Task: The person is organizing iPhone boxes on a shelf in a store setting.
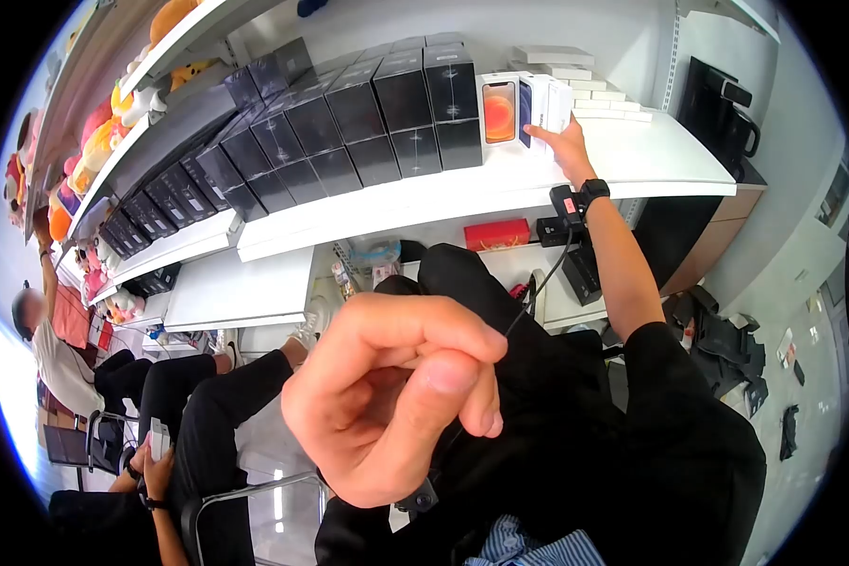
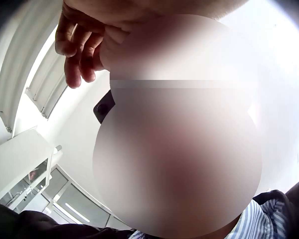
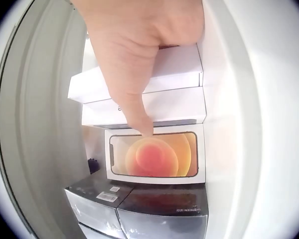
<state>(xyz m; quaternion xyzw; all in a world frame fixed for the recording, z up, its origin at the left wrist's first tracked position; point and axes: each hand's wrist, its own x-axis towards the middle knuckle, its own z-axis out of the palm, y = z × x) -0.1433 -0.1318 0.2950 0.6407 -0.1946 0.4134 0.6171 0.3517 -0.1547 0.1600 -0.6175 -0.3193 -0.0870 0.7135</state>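
Observation:
In the head view my left hand [image 1: 391, 401] is raised close to the camera, fingers loosely curled with nothing in them. Its fingers [image 2: 79, 55] hang bent in the left wrist view. Over on the shelf, my right hand [image 1: 564, 151] grips upright white phone boxes [image 1: 557, 104]. The thumb [image 3: 134, 112] crosses their narrow sides, its tip at the edge of a phone box with an orange picture [image 3: 152, 157]; the other fingers are hidden. A box with a dark blue front [image 1: 525, 99] stands beside the orange one.
Rows of black boxes [image 1: 349, 104] fill the shelf to the left. Flat white boxes [image 1: 604, 99] are stacked behind the right hand. A red box [image 1: 497, 234] lies on the lower shelf [image 1: 547, 264]. Another person sits at the lower left, holding a small white box [image 1: 159, 439].

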